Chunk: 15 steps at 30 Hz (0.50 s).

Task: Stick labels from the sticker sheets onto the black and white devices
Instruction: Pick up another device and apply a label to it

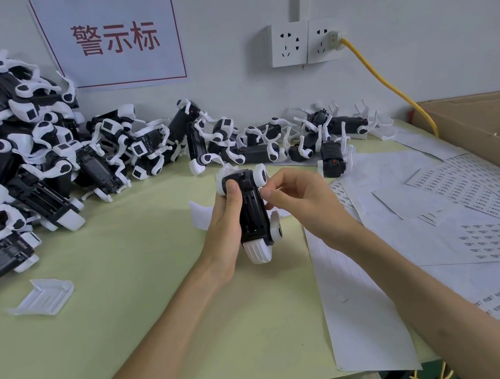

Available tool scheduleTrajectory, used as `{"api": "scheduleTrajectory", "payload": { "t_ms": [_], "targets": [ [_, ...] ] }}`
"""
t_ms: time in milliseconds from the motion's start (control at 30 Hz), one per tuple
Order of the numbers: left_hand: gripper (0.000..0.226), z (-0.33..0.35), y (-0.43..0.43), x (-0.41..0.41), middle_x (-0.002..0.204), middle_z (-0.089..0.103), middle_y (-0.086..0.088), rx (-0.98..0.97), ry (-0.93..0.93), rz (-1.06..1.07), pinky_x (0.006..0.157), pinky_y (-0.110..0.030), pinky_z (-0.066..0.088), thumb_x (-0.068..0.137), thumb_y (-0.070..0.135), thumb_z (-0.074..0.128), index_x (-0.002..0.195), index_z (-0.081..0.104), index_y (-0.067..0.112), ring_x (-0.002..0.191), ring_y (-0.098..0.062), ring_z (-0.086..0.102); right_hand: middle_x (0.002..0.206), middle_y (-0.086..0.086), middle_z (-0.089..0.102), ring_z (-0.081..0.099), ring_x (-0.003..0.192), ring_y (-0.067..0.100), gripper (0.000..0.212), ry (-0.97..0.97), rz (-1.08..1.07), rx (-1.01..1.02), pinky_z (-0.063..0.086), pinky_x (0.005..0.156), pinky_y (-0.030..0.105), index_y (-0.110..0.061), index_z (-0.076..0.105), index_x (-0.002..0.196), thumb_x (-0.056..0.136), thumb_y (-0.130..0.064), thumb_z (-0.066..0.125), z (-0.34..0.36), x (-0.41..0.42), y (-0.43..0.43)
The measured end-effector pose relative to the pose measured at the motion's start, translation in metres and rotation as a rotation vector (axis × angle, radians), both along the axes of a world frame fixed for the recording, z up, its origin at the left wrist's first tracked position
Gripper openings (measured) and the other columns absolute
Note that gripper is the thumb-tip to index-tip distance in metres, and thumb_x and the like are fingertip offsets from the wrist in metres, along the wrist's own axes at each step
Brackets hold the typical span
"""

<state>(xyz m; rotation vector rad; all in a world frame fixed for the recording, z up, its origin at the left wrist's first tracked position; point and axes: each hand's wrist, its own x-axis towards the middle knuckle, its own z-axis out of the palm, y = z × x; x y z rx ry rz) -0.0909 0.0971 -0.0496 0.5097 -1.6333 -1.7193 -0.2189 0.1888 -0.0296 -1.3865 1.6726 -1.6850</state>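
The left hand (226,224) wraps round one black and white device (252,217), with the thumb laid on its black top and its white ribbed end toward the person. The palm hides the device's left side. The right hand (302,196) has thumb and forefinger tips pressed together at the device's right edge. Whether a label sits between them cannot be told, as the spot is too small. A white scrap (200,218) shows from behind the left hand, its shape unclear.

Right of the grip, a cardboard box (488,129) is cut off by the frame edge and its inside is out of view. Between box and grip lie overlapping sticker sheets (497,239), at least five, though hidden edges prevent a sure count. Their print is too fine to read.

Left of the grip a heap of devices (15,156) is too tangled to count. Beyond the grip a looser row of devices (268,145) runs along the wall. One loose white ribbed cover (45,295) lies on the green table (133,325), left of the grip. On the wall beyond hang one sign (114,38) and two sockets (290,44), one of them feeding a yellow cable (387,82).
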Motion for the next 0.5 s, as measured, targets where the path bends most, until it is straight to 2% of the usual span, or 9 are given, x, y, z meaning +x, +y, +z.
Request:
{"api": "scheduleTrajectory", "payload": {
  "t_ms": [100, 200, 367, 500],
  "targets": [
    [0.071, -0.0007, 0.0003, -0.0005, 0.105, 0.076, 0.002, 0.019, -0.008, 0.004, 0.088, -0.031, 0.058, 0.084, 0.070, 0.039, 0.133, 0.057, 0.021, 0.102, -0.016, 0.073, 0.077, -0.008, 0.071, 0.068, 0.078, 0.017, 0.012, -0.016, -0.006, 0.005, 0.056, 0.082, 0.048, -0.009, 0.070, 0.082, 0.093, -0.011, 0.073, 0.0007, -0.0002, 0.0004],
    [0.071, -0.0003, 0.0006, -0.0003, 0.118, 0.073, -0.003, 0.035, -0.015, 0.010, 0.099, -0.039, 0.054, 0.085, 0.070, 0.039, 0.134, 0.056, 0.022, 0.113, -0.021, 0.070, 0.079, -0.005, 0.073, 0.067, 0.079, 0.018, 0.013, -0.036, -0.005, 0.010, 0.054, 0.086, 0.053, -0.008, 0.070, 0.081, 0.093, -0.012, 0.074, 0.0010, 0.0004, 0.0012],
    [0.076, -0.0001, -0.0002, -0.0002, 0.113, 0.074, 0.000, 0.040, -0.001, 0.007, 0.086, -0.030, 0.057, 0.085, 0.077, 0.042, 0.135, 0.055, 0.021, 0.108, -0.019, 0.072, 0.081, -0.005, 0.074, 0.067, 0.081, 0.020, 0.015, -0.053, -0.014, 0.011, 0.052, 0.091, 0.055, -0.003, 0.071, 0.082, 0.092, -0.014, 0.075, 0.0005, 0.0002, 0.0013],
    [0.068, 0.0003, -0.0007, -0.0006, 0.116, 0.073, 0.002, 0.032, -0.031, 0.004, 0.098, -0.036, 0.055, 0.088, 0.070, 0.038, 0.135, 0.056, 0.024, 0.111, -0.016, 0.070, 0.081, -0.005, 0.075, 0.067, 0.081, 0.017, 0.013, -0.069, -0.005, 0.027, 0.054, 0.093, 0.051, -0.009, 0.073, 0.079, 0.091, -0.015, 0.076, 0.0007, -0.0011, 0.0020]
  ]
}}
